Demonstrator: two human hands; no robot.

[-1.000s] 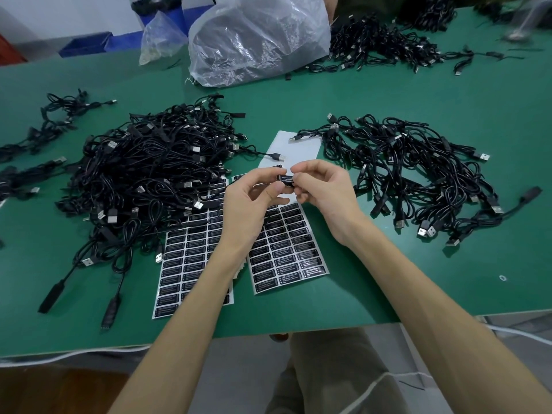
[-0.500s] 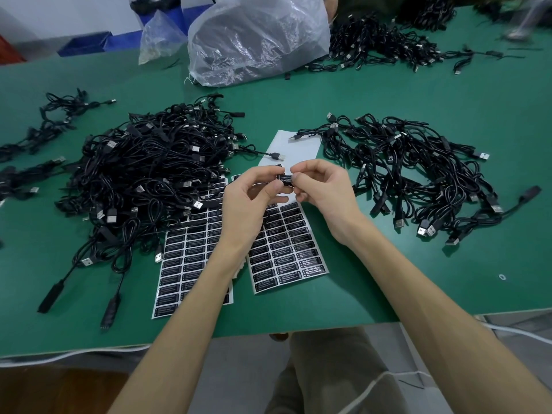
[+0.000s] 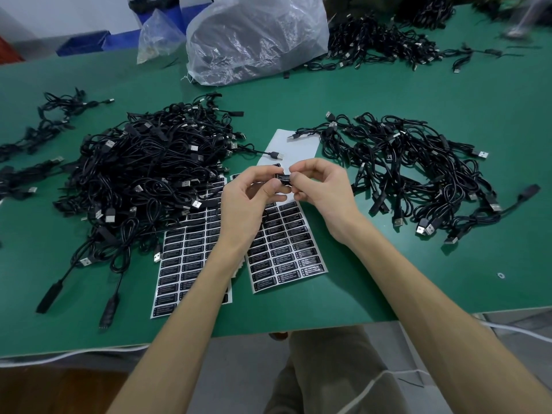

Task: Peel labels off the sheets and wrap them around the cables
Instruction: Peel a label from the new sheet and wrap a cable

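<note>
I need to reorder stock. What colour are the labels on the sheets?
The labels are black with white print, seen best in the head view.

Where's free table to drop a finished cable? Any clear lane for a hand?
Best: near-right table, between right cable pile, right label sheet and front edge. Also the strip between plastic bag and both piles. Crowded: centre, where left hand and right hand pinch a label over the sheets; left cable pile overlaps the left label sheet.
</note>
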